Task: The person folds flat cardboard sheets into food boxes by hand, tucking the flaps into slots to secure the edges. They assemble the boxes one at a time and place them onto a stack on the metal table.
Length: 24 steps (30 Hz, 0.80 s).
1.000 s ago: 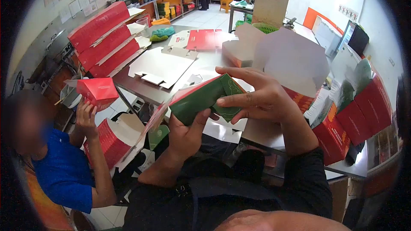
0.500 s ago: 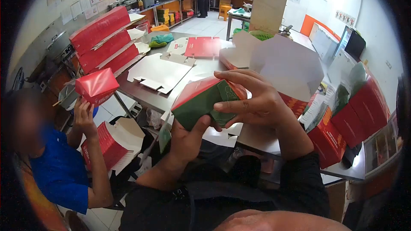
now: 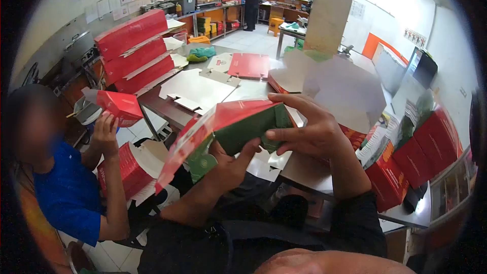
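A red and green carton [image 3: 243, 128] is between my hands above the table's near edge, its long red flap swung out to the lower left. My left hand [image 3: 228, 167] grips the carton from below, thumb on the green side and fingers partly hidden behind it. My right hand [image 3: 309, 127] holds the right end, with fingers on top and against the green end panel. Flat white cardboard [image 3: 198, 89] lies on the metal table beyond, beside a flat red carton [image 3: 249, 65].
Stacked red cartons [image 3: 134, 50] stand at the back left. A seated co-worker in blue [image 3: 71, 187] holds a red box [image 3: 119, 107] at the left. Large open cartons [image 3: 345, 94] and packed red boxes [image 3: 385, 172] are at the right. Another person [image 3: 251, 5] stands far back.
The carton's red flap has opened out to the lower left, and both hands still hold the carton. The co-worker's box now shows an open flap. The camera view has shifted slightly.
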{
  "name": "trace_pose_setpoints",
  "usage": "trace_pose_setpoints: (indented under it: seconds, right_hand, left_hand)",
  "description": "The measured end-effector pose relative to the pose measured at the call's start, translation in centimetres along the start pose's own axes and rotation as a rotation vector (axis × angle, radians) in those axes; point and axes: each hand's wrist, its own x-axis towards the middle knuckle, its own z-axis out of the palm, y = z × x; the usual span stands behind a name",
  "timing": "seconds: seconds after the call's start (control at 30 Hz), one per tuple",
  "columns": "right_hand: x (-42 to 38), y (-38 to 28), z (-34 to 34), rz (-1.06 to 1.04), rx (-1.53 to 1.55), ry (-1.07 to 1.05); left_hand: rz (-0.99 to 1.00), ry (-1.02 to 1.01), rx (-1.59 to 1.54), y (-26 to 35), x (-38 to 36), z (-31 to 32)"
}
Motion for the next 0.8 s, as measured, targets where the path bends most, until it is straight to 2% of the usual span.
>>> trace_pose_setpoints:
  seconds: [0.17, 0.27, 0.37, 0.43, 0.5, 0.53, 0.6, 0.63, 0.73, 0.8]
  right_hand:
    - [-0.1, -0.6, 0.1, 0.018, -0.041, 0.032]
    - [0.3, -0.8, -0.8, 0.013, -0.036, -0.013]
    - [0.1, -0.4, -0.2, 0.050, -0.041, -0.036]
    - [-0.1, -0.4, 0.3, 0.093, -0.020, -0.014]
    - [1.1, -2.3, 0.8, 0.404, 0.093, 0.013]
    - [1.0, -1.2, 0.6, 0.155, -0.070, -0.019]
    - [0.6, -0.6, 0.9, 0.016, -0.231, -0.035]
    - [0.4, -0.8, 1.3, 0.127, -0.225, -0.021]
    - [0.0, -1.4, 1.6, 0.343, -0.175, 0.020]
    - [-0.2, -1.7, 1.5, 0.381, -0.174, 0.036]
  left_hand:
    - [-0.045, -0.059, -0.165, -0.7, -0.9, 0.5]
    - [0.015, -0.004, 0.147, -0.4, -0.6, -0.3]
    - [-0.252, 0.001, 0.048, 0.4, -0.1, -0.9]
    - [-0.260, -0.068, 0.087, -0.3, 0.1, -2.0]
    - [-0.472, -0.031, -0.018, 0.3, 0.6, -2.0]
    - [-0.406, -0.036, -0.136, -0.6, 0.6, -2.2]
    - [-0.377, 0.015, -0.271, -0.7, 0.5, -1.7]
    - [-0.363, 0.039, -0.339, -0.6, 0.4, -1.6]
    - [-0.356, 0.078, -0.061, 0.6, 0.2, -1.3]
    - [-0.186, 0.038, 0.195, -0.4, -0.5, -1.2]
